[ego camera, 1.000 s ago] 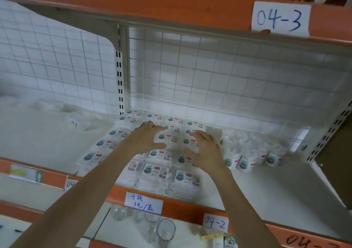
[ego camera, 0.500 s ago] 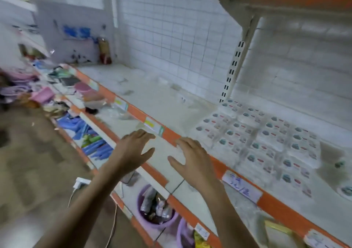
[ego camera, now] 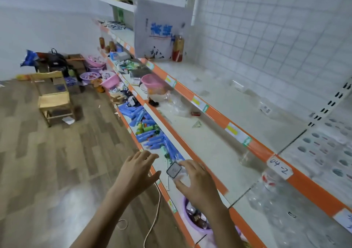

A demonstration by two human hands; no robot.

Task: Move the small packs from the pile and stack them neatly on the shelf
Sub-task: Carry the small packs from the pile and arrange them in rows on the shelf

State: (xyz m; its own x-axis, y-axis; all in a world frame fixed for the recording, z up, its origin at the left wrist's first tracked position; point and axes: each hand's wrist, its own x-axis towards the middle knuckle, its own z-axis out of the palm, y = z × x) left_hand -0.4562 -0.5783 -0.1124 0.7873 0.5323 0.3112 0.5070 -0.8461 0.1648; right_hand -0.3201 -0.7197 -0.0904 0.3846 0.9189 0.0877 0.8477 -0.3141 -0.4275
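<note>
Scene: a person stands beside long shop shelving with orange front rails, looking along the aisle over a wooden floor.

Stacked packs: rows of small packs (ego camera: 323, 148) lie flat and side by side on the upper shelf (ego camera: 238, 103) at the far right edge, blurred; they look neatly laid.

Pile: no loose pile of packs shows in this view, so how many remain cannot be told.

Progress: judging by the filled rows, a good part of the stacking seems done; the hands are away from the packs, so the person is probably between loads.

Left hand: the left hand (ego camera: 136, 173) hangs in the air over the floor beside the lowest shelf, fingers spread and relaxed, holding and touching nothing.

Right hand: the right hand (ego camera: 198, 183) is low in front of the shelves, thumb and fingers curled round a small clear object (ego camera: 176, 171) with a dark square face; what this object is cannot be told.

Nearby: blue tubes (ego camera: 150, 133) fill the lowest shelf, pink basins (ego camera: 152, 80) sit farther along, a wooden chair (ego camera: 51, 97) stands on the floor, and a label reading 04-2 (ego camera: 279, 167) is fixed to the orange rail.
</note>
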